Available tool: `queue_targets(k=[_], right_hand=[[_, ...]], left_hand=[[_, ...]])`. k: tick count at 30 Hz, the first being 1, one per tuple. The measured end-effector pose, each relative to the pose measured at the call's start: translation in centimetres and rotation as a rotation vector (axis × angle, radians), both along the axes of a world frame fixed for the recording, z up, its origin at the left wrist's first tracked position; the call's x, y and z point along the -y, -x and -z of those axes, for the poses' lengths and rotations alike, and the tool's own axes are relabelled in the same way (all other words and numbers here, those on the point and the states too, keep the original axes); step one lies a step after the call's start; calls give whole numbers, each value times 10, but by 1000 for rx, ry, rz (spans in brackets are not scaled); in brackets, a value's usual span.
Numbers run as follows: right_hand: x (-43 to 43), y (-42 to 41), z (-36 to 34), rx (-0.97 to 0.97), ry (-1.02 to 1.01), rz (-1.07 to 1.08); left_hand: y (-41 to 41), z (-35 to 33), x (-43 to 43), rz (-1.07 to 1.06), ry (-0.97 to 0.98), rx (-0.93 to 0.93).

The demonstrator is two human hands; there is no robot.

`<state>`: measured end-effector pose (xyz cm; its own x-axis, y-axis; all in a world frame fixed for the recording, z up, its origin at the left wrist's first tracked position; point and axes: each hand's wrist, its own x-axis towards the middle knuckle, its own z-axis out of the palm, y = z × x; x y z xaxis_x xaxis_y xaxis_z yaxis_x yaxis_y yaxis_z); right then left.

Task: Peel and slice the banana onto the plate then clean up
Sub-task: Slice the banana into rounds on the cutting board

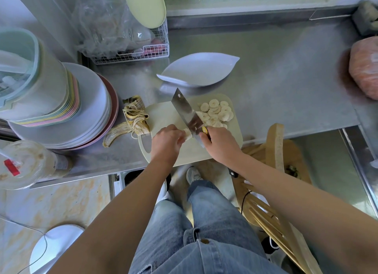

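One view only, head-worn, wide-angle. Looks steeply down and a little forward over the person's own body: left forearm [122, 204] and right forearm [286, 187] enter from the bottom edge, legs [214, 222] and floor [61, 198] fill the lower half, worktop [286, 79] the upper half. The cutting board [163, 114] sits mid-frame, close. Straight edges bow toward the corners.

No text, brand or number can be read anywhere. The cleaver [188, 114] carries a small round yellow-and-red sticker [204, 129] at the heel of its blade, just above the right hand [222, 144], but its print is too small to make out. A red tag [11, 167] lies on the lid of the plastic cup [26, 163] at the left edge, with no legible lettering.
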<state>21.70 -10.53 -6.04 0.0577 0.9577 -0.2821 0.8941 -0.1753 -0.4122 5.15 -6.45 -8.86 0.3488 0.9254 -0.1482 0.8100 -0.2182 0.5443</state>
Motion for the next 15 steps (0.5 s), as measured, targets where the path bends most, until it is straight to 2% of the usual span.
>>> queue_targets(k=[15], right_hand=[[4, 8, 13, 23, 43, -6]], left_hand=[[-1, 1, 1, -14, -4, 34]])
